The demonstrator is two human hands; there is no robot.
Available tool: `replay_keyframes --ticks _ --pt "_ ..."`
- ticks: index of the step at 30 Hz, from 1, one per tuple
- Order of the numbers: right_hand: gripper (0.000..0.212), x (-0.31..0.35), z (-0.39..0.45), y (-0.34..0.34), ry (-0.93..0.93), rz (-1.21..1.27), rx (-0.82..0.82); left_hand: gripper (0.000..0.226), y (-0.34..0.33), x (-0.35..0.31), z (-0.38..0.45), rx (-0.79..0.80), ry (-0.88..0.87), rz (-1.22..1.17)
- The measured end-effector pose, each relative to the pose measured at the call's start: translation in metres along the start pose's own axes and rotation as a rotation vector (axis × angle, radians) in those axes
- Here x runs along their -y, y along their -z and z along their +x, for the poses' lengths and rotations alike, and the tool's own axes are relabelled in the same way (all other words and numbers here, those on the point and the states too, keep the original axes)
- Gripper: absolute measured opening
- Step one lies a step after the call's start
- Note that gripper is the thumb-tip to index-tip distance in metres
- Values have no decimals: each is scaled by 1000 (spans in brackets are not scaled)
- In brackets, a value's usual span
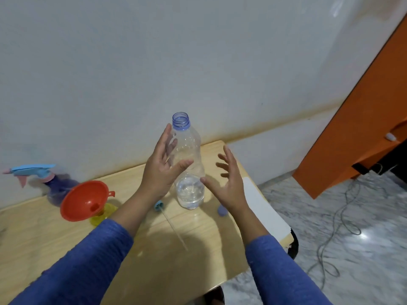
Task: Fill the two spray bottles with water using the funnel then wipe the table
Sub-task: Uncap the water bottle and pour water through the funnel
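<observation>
Right hand (226, 183): fingers spread, holding nothing, just beside the bottle.
Left hand (161, 167): open, thumb and fingers around the water bottle (189, 164), uncapped, upright on the table (66, 238).
Funnel (84, 200): orange, seated in the yellow spray bottle (103, 214).
Purple spray bottle (57, 188): by the wall.

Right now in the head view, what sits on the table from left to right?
Purple spray bottle → orange funnel on the yellow spray bottle → loose sprayer head with dip tube → clear water bottle → blue cap → white cloth.
</observation>
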State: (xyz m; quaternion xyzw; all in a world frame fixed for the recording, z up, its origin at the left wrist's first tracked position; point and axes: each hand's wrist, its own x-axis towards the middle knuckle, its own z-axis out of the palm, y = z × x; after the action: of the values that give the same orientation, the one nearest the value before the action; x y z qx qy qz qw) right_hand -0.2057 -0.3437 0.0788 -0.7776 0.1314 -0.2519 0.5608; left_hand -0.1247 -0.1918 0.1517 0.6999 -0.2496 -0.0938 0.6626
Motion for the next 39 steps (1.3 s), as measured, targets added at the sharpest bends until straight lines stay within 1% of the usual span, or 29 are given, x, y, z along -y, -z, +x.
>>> replay_keyframes --ticks 2,5,8,12,14,17,20,24,25,27,28,30,31,33,35,37,39 --pt "100 25 11 -8 95 34 60 83 0 0 0 17 0 -24" --pt "102 42 26 -19 183 10 134 80 0 0 1 37 0 -74" --pt "100 44 33 -24 215 -15 192 77 2 0 1 65 22 -103" --pt "105 45 34 -32 252 20 223 90 7 1 -3 105 54 -118" --pt "106 47 36 -37 259 37 220 92 6 0 -5 86 63 -117" --pt "104 50 43 -42 274 33 246 81 4 2 -7 -32 73 -102" --pt "103 55 53 -47 326 8 325 75 5 7 -20 -192 74 -95" --pt "107 60 65 -54 394 -42 446 56 10 22 -55 -360 87 -92" --pt "109 60 69 -56 405 -58 477 47 11 28 -65 -392 84 -68" --pt "113 62 75 -59 436 -100 552 25 12 40 -89 -504 80 -8" --pt "114 63 76 -61 456 -126 596 21 12 44 -102 -580 85 37" --pt "115 66 75 -64 509 -203 673 16 17 56 -127 -737 101 211" --pt "113 69 74 -64 537 -255 706 18 22 62 -138 -798 109 309" --pt "111 75 72 -65 563 -345 776 48 36 75 -152 -890 148 399" --pt "111 81 71 -66 565 -409 827 74 54 88 -155 -952 216 399" --pt "113 86 71 -69 560 -456 867 89 71 94 -152 -950 294 352" --pt "115 92 71 -72 557 -503 909 92 85 96 -147 -895 329 299"
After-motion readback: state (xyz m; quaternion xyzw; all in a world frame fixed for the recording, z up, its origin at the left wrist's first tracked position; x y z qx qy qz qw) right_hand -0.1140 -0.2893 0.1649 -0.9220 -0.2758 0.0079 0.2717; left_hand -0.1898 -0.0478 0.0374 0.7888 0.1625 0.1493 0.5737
